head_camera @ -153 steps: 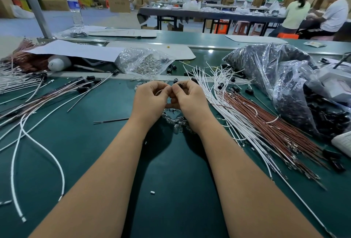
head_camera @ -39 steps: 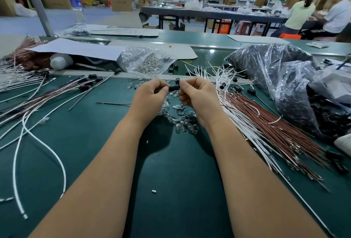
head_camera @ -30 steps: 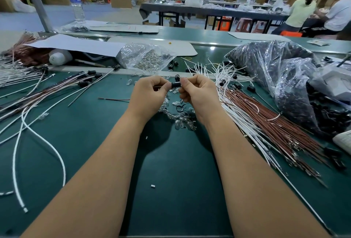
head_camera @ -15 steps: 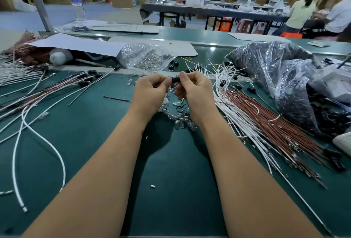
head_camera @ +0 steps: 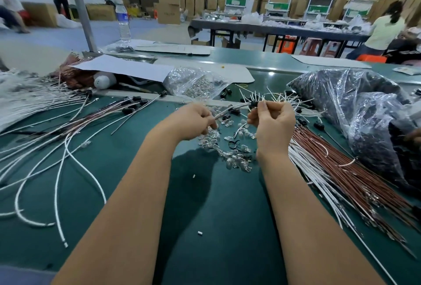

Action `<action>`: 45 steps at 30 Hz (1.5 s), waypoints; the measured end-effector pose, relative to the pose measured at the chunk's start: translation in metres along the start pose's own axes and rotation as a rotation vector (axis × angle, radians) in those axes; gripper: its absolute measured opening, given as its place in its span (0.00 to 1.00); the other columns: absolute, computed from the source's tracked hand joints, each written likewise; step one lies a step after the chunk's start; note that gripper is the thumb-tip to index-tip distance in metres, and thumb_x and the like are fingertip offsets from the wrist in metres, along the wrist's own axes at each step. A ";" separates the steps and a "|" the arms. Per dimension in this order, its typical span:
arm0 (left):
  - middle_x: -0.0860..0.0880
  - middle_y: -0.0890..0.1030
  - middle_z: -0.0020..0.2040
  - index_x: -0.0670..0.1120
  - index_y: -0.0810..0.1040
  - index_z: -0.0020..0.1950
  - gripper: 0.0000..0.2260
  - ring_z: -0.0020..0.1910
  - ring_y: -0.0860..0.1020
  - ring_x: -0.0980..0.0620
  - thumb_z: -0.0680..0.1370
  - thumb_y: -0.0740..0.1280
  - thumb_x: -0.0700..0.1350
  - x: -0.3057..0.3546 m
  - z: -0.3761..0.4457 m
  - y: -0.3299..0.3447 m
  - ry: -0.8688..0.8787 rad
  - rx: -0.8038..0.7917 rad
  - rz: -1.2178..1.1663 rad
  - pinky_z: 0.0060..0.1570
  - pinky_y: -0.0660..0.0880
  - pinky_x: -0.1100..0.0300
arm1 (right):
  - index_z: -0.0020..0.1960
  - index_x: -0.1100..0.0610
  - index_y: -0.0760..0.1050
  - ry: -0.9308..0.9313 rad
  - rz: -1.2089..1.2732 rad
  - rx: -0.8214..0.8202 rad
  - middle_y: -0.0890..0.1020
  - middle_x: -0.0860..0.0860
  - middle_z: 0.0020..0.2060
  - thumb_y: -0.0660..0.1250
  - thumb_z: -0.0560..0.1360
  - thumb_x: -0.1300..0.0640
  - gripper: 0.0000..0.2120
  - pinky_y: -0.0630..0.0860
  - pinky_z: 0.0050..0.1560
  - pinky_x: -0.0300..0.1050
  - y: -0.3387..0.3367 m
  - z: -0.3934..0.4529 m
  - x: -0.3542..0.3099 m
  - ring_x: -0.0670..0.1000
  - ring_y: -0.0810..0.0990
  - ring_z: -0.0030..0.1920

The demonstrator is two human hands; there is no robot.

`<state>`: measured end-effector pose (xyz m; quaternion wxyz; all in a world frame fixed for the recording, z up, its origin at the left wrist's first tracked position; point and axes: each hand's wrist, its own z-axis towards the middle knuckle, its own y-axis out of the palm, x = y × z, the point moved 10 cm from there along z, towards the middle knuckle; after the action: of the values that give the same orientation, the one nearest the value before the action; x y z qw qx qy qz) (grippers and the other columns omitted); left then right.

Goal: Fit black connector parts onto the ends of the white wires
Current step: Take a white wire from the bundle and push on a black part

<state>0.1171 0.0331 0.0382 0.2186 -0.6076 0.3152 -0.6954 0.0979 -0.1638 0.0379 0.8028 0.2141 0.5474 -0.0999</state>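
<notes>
My right hand (head_camera: 272, 123) is raised above the green table (head_camera: 216, 227) and pinches a small black connector part (head_camera: 254, 103) at its fingertips. A white wire (head_camera: 230, 110) runs from that connector leftward and down into my left hand (head_camera: 193, 120), whose fingers curl round it. Below both hands lies a heap of small clear bulbs (head_camera: 230, 155). A fan of loose white wires (head_camera: 314, 166) and brown wires (head_camera: 346, 175) lies to the right.
Finished wires with black ends (head_camera: 134, 103) spread over the left side. A clear bag of bulbs (head_camera: 196, 84) lies behind my hands. Large plastic bags of black parts (head_camera: 364, 114) sit at the right. Paper sheets and a water bottle (head_camera: 123, 20) stand farther back.
My hands have moved apart: the right lifted up and right with the black connector, the left slid left along the white wire. The camera view tilted upward.
</notes>
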 end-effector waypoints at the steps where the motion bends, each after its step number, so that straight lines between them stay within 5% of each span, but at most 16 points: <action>1: 0.52 0.77 0.31 0.49 0.82 0.40 0.14 0.26 0.69 0.56 0.81 0.61 0.47 -0.001 -0.001 -0.010 -0.018 0.006 0.044 0.20 0.64 0.70 | 0.46 0.57 0.71 -0.014 -0.041 -0.027 0.81 0.53 0.36 0.65 0.78 0.63 0.03 0.80 0.37 0.42 0.003 0.000 0.000 0.48 0.81 0.33; 5: 0.49 0.78 0.33 0.51 0.80 0.37 0.13 0.32 0.71 0.51 0.80 0.63 0.47 -0.011 -0.006 -0.084 -0.009 0.288 0.157 0.31 0.67 0.61 | 0.46 0.55 0.73 -0.056 -0.170 -0.152 0.81 0.52 0.35 0.65 0.77 0.64 0.05 0.80 0.35 0.40 0.018 -0.004 0.000 0.47 0.81 0.32; 9: 0.45 0.80 0.44 0.48 0.83 0.46 0.10 0.43 0.73 0.47 0.79 0.62 0.44 -0.055 -0.012 -0.149 -0.064 0.549 0.282 0.42 0.67 0.57 | 0.45 0.54 0.72 -0.050 -0.217 -0.138 0.81 0.52 0.34 0.62 0.78 0.66 0.08 0.78 0.33 0.39 0.012 -0.001 0.003 0.46 0.80 0.31; 12: 0.38 0.77 0.58 0.43 0.80 0.57 0.12 0.55 0.73 0.39 0.80 0.59 0.45 -0.120 -0.013 -0.161 -0.326 0.480 0.540 0.52 0.69 0.51 | 0.45 0.54 0.72 -0.036 -0.253 -0.070 0.80 0.53 0.35 0.60 0.77 0.66 0.09 0.78 0.32 0.40 0.001 0.005 0.004 0.47 0.79 0.31; 15: 0.38 0.68 0.68 0.44 0.71 0.65 0.17 0.68 0.60 0.40 0.77 0.61 0.48 -0.158 -0.019 -0.155 -0.593 0.328 0.786 0.65 0.62 0.45 | 0.45 0.53 0.72 -0.066 -0.370 0.009 0.80 0.54 0.39 0.59 0.77 0.67 0.10 0.78 0.35 0.47 -0.010 0.010 0.000 0.52 0.79 0.35; 19: 0.43 0.63 0.73 0.50 0.67 0.70 0.21 0.73 0.53 0.43 0.76 0.61 0.49 -0.109 0.007 -0.133 -0.393 0.442 0.699 0.68 0.54 0.41 | 0.48 0.55 0.72 -0.129 -0.543 0.095 0.79 0.51 0.41 0.55 0.76 0.68 0.11 0.72 0.34 0.43 -0.021 0.013 -0.009 0.49 0.77 0.38; 27: 0.50 0.65 0.73 0.54 0.69 0.70 0.20 0.74 0.53 0.48 0.77 0.60 0.46 -0.006 0.028 -0.023 -0.086 0.424 0.168 0.69 0.51 0.41 | 0.42 0.51 0.73 -0.170 -0.231 0.317 0.81 0.55 0.42 0.55 0.71 0.68 0.14 0.79 0.43 0.47 -0.063 0.025 -0.053 0.55 0.81 0.43; 29: 0.49 0.69 0.71 0.54 0.70 0.69 0.18 0.73 0.55 0.48 0.78 0.59 0.46 -0.004 0.024 -0.004 -0.086 0.423 0.115 0.69 0.54 0.44 | 0.45 0.54 0.74 -0.148 -0.419 0.276 0.81 0.53 0.43 0.54 0.72 0.69 0.15 0.77 0.39 0.45 -0.062 0.028 -0.047 0.52 0.80 0.42; 32: 0.48 0.73 0.67 0.51 0.75 0.63 0.13 0.72 0.57 0.48 0.79 0.60 0.44 -0.010 0.016 0.006 -0.030 0.459 -0.051 0.70 0.56 0.44 | 0.55 0.57 0.77 -0.076 -0.819 -0.009 0.81 0.51 0.48 0.54 0.73 0.71 0.18 0.69 0.35 0.40 -0.037 0.031 -0.014 0.48 0.77 0.41; 36: 0.50 0.78 0.53 0.49 0.80 0.56 0.12 0.69 0.60 0.47 0.78 0.60 0.39 -0.016 0.008 -0.004 0.074 0.511 -0.142 0.66 0.63 0.49 | 0.62 0.56 0.75 -0.131 -1.324 -0.257 0.79 0.54 0.55 0.57 0.77 0.64 0.16 0.67 0.49 0.47 -0.008 0.024 0.015 0.55 0.74 0.53; 39: 0.51 0.81 0.48 0.48 0.82 0.52 0.12 0.64 0.68 0.39 0.78 0.60 0.38 -0.019 0.006 -0.011 0.076 0.529 -0.114 0.61 0.67 0.53 | 0.55 0.55 0.78 -0.202 -1.494 -0.262 0.78 0.53 0.53 0.61 0.76 0.60 0.11 0.65 0.53 0.49 -0.002 0.023 0.016 0.55 0.72 0.54; 42: 0.51 0.78 0.37 0.45 0.82 0.51 0.12 0.54 0.73 0.28 0.77 0.60 0.36 -0.016 0.006 -0.008 0.121 0.494 -0.147 0.53 0.74 0.40 | 0.49 0.56 0.77 -0.234 -1.526 -0.184 0.79 0.53 0.48 0.62 0.75 0.62 0.07 0.63 0.49 0.48 -0.005 0.021 0.010 0.54 0.70 0.47; 45: 0.51 0.79 0.46 0.48 0.79 0.60 0.17 0.58 0.71 0.37 0.77 0.59 0.34 -0.007 0.002 -0.011 0.175 0.578 -0.084 0.60 0.70 0.45 | 0.51 0.59 0.73 -0.349 -1.377 -0.014 0.77 0.54 0.46 0.59 0.74 0.68 0.09 0.66 0.50 0.48 -0.009 0.019 -0.014 0.54 0.71 0.48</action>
<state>0.1210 0.0460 0.0411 0.3255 -0.4706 0.0967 -0.8144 0.1050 -0.1811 0.0546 0.6347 -0.2047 0.4224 -0.6139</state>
